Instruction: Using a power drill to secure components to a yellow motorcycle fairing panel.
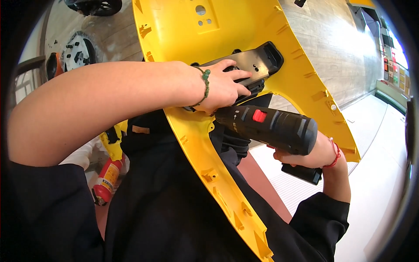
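Observation:
A large yellow plastic panel (174,30) with clips, ribs and holes lies across my lap. A bracket (262,62) with a metal face and black ends sits across its middle. My left hand (222,85) rests on this bracket, fingers spread and pressing on its face. In my right hand (321,150) is a black cordless drill (279,126) with a red switch, gripped by its handle. The drill lies nearly level, its nose pointing left toward the bracket's near edge beneath my left hand. That hand hides the drill's tip and whatever it meets.
A red fire extinguisher (107,179) stands low on the left beside a yellow part (112,144). On the floor at far left are a black wheel (96,6) and a white piece with black parts (77,51). Shelves with coloured bins (393,70) line the far right.

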`<state>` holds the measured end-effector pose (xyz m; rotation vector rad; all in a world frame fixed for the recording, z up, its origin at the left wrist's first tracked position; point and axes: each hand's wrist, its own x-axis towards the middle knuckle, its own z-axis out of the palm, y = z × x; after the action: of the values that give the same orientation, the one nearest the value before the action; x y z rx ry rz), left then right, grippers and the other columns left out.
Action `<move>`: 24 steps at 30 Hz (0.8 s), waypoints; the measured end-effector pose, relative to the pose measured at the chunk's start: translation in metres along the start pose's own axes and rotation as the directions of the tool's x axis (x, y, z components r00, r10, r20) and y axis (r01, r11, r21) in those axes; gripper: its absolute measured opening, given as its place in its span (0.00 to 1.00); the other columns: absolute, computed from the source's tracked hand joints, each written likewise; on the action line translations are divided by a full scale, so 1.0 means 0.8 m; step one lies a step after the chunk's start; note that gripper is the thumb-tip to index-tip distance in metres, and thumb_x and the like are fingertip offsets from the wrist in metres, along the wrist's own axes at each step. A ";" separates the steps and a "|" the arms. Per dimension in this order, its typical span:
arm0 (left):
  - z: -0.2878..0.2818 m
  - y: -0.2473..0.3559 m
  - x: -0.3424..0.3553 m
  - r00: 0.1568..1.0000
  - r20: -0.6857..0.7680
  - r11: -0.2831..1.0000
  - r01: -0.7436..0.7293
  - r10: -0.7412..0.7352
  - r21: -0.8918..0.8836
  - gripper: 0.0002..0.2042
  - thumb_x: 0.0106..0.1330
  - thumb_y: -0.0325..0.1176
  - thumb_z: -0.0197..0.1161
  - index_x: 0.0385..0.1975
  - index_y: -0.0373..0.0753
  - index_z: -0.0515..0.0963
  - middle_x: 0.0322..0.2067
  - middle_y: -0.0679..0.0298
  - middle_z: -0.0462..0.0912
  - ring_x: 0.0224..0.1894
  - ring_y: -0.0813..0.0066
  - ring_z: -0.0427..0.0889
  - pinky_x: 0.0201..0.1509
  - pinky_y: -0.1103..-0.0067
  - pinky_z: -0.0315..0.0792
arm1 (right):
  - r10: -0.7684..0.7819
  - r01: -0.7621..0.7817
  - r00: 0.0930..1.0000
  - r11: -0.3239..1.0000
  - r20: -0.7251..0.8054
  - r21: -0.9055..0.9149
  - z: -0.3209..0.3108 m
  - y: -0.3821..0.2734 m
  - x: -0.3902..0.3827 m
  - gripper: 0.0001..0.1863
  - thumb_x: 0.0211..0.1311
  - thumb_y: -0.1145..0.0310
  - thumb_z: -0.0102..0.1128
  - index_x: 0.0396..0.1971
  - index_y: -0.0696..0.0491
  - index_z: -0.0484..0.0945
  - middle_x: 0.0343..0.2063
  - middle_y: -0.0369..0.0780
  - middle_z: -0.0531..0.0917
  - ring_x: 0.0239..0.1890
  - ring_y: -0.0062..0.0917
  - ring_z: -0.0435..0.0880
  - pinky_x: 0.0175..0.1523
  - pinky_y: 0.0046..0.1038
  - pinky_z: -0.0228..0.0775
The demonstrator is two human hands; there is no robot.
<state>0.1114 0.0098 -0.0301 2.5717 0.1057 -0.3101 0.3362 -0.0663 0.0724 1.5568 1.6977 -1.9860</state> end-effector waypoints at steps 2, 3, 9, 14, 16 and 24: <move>0.001 0.000 -0.002 1.000 0.014 1.000 -0.002 0.002 0.026 0.11 0.42 0.35 0.67 0.29 0.48 0.84 0.61 0.67 0.62 0.68 0.57 0.45 0.66 0.55 0.44 | -0.006 0.006 1.000 1.000 0.017 -0.020 -0.004 -0.006 0.006 0.16 0.40 0.71 0.65 0.32 0.57 0.75 0.24 0.40 0.79 0.26 0.28 0.77 0.34 0.25 0.70; 0.001 -0.001 -0.003 1.000 0.012 1.000 0.001 -0.001 0.023 0.11 0.42 0.35 0.67 0.29 0.48 0.84 0.61 0.67 0.62 0.68 0.57 0.45 0.66 0.55 0.44 | 0.052 -0.052 0.998 0.998 0.038 -0.021 -0.006 -0.016 0.010 0.15 0.40 0.71 0.65 0.32 0.57 0.75 0.25 0.40 0.79 0.26 0.28 0.77 0.33 0.25 0.70; -0.002 -0.002 -0.003 1.000 0.025 0.996 0.010 -0.012 0.085 0.12 0.44 0.31 0.65 0.32 0.48 0.83 0.62 0.68 0.61 0.68 0.58 0.45 0.66 0.57 0.46 | 0.145 -0.145 0.989 0.989 0.035 -0.009 -0.008 -0.030 0.013 0.17 0.40 0.71 0.64 0.34 0.57 0.74 0.23 0.40 0.79 0.25 0.27 0.76 0.31 0.25 0.70; -0.031 -0.003 -0.017 0.981 0.142 0.988 0.142 -0.132 -0.066 0.15 0.46 0.29 0.64 0.36 0.46 0.81 0.62 0.65 0.60 0.67 0.58 0.49 0.63 0.61 0.55 | 0.138 -0.137 0.990 0.990 0.036 -0.013 -0.012 -0.046 0.024 0.21 0.41 0.71 0.64 0.39 0.57 0.72 0.22 0.39 0.78 0.23 0.24 0.76 0.29 0.24 0.70; -0.064 0.004 -0.034 0.962 0.100 0.955 0.267 -0.255 -0.128 0.13 0.51 0.28 0.62 0.38 0.41 0.77 0.55 0.60 0.68 0.60 0.58 0.62 0.58 0.69 0.63 | 0.266 -0.264 0.959 0.964 0.095 -0.028 -0.019 -0.065 0.021 0.21 0.42 0.71 0.62 0.41 0.57 0.71 0.22 0.38 0.78 0.20 0.21 0.76 0.25 0.22 0.69; -0.081 0.050 -0.140 0.696 -0.460 0.757 0.186 -0.552 -0.626 0.05 0.62 0.27 0.53 0.34 0.34 0.72 0.31 0.62 0.76 0.36 0.73 0.76 0.41 0.80 0.69 | 0.341 -0.320 0.928 0.937 0.152 -0.142 -0.028 -0.094 0.049 0.19 0.45 0.70 0.58 0.40 0.59 0.71 0.18 0.38 0.76 0.18 0.20 0.76 0.22 0.22 0.68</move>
<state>0.0210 0.0087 0.0708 1.9445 0.8740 0.4084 0.2836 -0.0009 0.0983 1.4664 1.3518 -1.7640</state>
